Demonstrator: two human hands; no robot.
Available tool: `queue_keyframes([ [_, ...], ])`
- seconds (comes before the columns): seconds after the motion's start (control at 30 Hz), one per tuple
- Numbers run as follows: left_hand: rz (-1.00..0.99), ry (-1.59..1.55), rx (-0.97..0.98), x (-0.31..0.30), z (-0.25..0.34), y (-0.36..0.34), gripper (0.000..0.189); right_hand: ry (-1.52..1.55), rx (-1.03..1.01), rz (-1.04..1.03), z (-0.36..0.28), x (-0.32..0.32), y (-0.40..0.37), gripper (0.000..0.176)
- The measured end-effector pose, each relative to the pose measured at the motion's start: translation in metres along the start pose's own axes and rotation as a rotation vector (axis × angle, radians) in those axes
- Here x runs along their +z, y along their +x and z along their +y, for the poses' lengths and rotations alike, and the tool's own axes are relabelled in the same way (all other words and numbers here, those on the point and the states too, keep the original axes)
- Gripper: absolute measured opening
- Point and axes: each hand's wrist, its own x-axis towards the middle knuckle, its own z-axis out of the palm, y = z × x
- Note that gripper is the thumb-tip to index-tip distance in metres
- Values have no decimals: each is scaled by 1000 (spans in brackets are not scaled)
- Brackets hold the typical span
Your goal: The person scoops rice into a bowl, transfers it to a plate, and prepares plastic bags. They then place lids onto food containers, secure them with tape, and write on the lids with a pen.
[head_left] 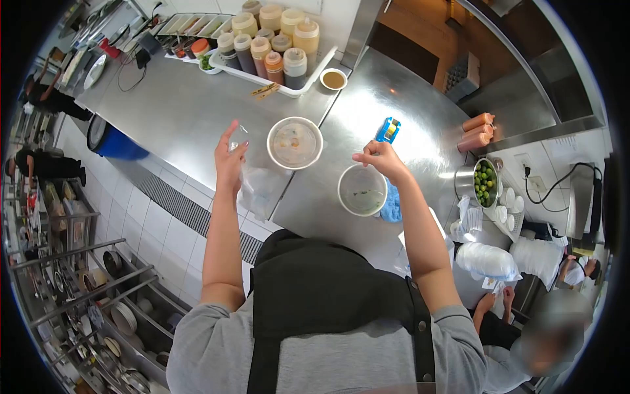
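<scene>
My left hand is raised left of a round lidded container with food showing through its clear lid. Its fingers are apart, and a small clear scrap shows by the fingertips. A clear plastic bag lies beside the wrist at the counter edge. Over a second lidded container, with green bits inside, is my right hand. Its fingers are curled in and the thumb points left; what they hold, if anything, is too small to tell. Just beyond them is a blue tape dispenser. A blue cloth touches that container.
Sauce bottles stand in a white tray at the back, near a small cup of brown sauce and wooden clips. To the right are orange bottles, a pot of limes and bagged lids. A co-worker is at lower right.
</scene>
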Motion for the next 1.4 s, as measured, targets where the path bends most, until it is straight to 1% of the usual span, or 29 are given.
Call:
queue_keyframes([
  [0.07,38,-9,5,-8,-14,11,55,37,94,-56,4,10,17,39],
  [0.13,59,-2,10,-10,-28,21,53,-9,79,-42,17,15,30,40],
  [0.17,80,46,-20,-9,-37,26,50,-31,73,-35,20,17,34,40],
  [0.23,119,140,-79,-5,-56,35,45,-146,83,-100,13,20,39,39],
  [0.27,66,188,-119,-4,-66,39,37,-203,86,-130,11,22,42,39],
  [0.33,41,101,-190,6,-95,50,36,-294,66,-151,16,36,58,41],
  [0.4,11,-11,-248,21,-110,53,37,-397,21,-166,20,54,75,41],
  [0.47,-17,-151,-296,36,-118,51,39,-409,39,-185,18,69,86,41],
  [0.5,-15,-195,-285,43,-116,46,38,-415,46,-194,16,75,92,41],
  [0.53,-11,-239,-274,49,-114,40,38,-490,103,-237,15,79,99,37],
  [0.57,-7,-282,-263,52,-112,37,38,-541,40,-174,24,85,103,36],
  [0.63,-60,-289,-263,53,-111,36,33,-642,-85,-51,44,97,112,41],
  [0.67,-86,-292,-264,52,-113,37,31,-673,-76,-97,44,98,117,41],
  [0.73,-124,-139,-288,42,-116,51,28,-732,-54,-186,45,95,125,42],
  [0.77,-147,-63,-302,37,-120,60,26,-779,-33,-182,40,95,122,37],
  [0.83,-170,239,-102,30,-127,79,24,-875,7,-170,22,91,113,26],
  [0.87,-179,388,4,30,-123,83,23,-834,29,-135,24,92,112,28],
  [0.93,-26,585,187,35,-119,79,21,-755,66,-66,28,95,109,33],
  [0.97,52,682,280,37,-113,75,20,-547,-36,141,29,98,103,34],
  [1.03,105,415,226,39,-105,73,26,-115,-234,541,32,108,83,35],
  [1.07,124,283,194,40,-101,69,31,206,-218,581,14,112,61,36],
  [1.17,-90,1,-84,50,-79,38,46,797,29,605,0,152,26,51],
  [1.2,-226,141,-153,44,-86,40,61,878,119,410,3,163,25,57],
  [1.23,-244,127,-151,47,-95,40,62,955,199,210,5,172,25,63],
  [1.3,-278,98,-148,57,-92,33,65,838,150,220,-2,178,25,67],
  [1.33,-312,151,-183,58,-90,29,67,778,129,221,-3,179,23,70],
  [1.4,-362,263,-249,57,-71,23,71,696,115,241,-16,174,17,69],
])
